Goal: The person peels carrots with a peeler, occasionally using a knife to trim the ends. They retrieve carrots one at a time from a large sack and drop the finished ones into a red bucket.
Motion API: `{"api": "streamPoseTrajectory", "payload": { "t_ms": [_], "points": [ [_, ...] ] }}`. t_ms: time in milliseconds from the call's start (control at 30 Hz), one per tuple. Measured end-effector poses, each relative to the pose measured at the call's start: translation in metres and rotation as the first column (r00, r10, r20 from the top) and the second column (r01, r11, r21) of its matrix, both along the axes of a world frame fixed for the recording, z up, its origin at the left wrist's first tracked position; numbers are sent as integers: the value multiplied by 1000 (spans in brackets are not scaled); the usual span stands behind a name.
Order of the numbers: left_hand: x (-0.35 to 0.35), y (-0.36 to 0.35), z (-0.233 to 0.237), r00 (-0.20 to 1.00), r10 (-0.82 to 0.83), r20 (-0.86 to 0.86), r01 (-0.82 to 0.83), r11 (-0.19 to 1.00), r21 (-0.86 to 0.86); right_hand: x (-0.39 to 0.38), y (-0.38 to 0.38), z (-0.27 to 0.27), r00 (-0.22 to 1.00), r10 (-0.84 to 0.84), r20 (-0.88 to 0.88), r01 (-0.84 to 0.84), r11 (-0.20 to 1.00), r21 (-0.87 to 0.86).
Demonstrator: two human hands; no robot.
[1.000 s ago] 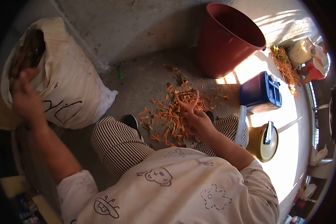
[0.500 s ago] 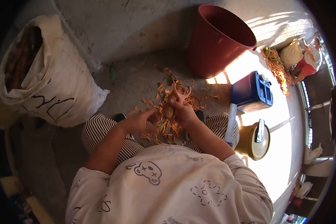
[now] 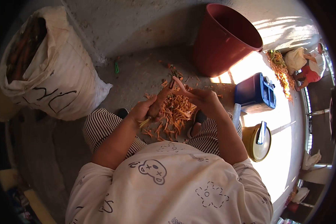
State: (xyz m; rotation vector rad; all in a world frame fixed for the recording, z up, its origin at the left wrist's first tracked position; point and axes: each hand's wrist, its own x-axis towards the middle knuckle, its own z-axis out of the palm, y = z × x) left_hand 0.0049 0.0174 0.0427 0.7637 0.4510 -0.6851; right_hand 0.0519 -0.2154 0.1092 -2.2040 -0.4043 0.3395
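Note:
A carrot (image 3: 162,98) with a short green stem end lies tilted in my left hand (image 3: 141,109), whose fingers wrap round its thick lower part. Its thin end points up and away from me. My right hand (image 3: 206,100) grips a pale pink Y-shaped peeler (image 3: 180,87). The peeler's head is at the carrot's far tip; whether the blade touches the skin is too small to tell. Below both hands, a pile of orange peelings (image 3: 179,110) covers the floor between my feet.
A white sack (image 3: 69,74) of carrots leans at the left. Ahead stand a tall dark red bucket (image 3: 216,48) and a blue jerrycan (image 3: 250,93). A phone (image 3: 261,132) rests on a lidded yellowish tub (image 3: 252,142) at the right. Another person (image 3: 316,63) crouches by more peelings (image 3: 282,76).
My left hand has closed round the carrot, which now tilts with its stem end toward me. My right hand has moved right, off the carrot, still holding the peeler.

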Motion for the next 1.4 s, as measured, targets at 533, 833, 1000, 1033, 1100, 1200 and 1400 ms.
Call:
{"api": "streamPoseTrajectory", "payload": {
  "t_ms": [533,833,1000,1033,1100,1200,1400],
  "points": [
    [-12,5,2,999,-50,-9,49,989,-138,87,-75,-37,967,-250,-55,231,945,-232],
    [-3,1,-4,995,-73,74,91,956,-279,15,15,16,975,54,-216,24,939,343],
    [-8,-2,-3,945,-107,310,176,962,-207,15,27,-13,959,224,-176,-122,881,457],
    [-9,-2,0,968,-112,223,169,953,-252,24,19,-25,974,167,-153,-92,908,409],
    [-10,-1,8,990,-134,53,144,930,-339,49,-13,-35,977,-56,-205,112,956,273],
    [-13,14,1,988,-130,84,153,895,-418,85,-77,-54,940,-335,-64,335,942,-4],
    [-10,7,9,997,-64,48,75,956,-285,54,-41,-17,912,-360,-195,410,803,432]
  ]
}}
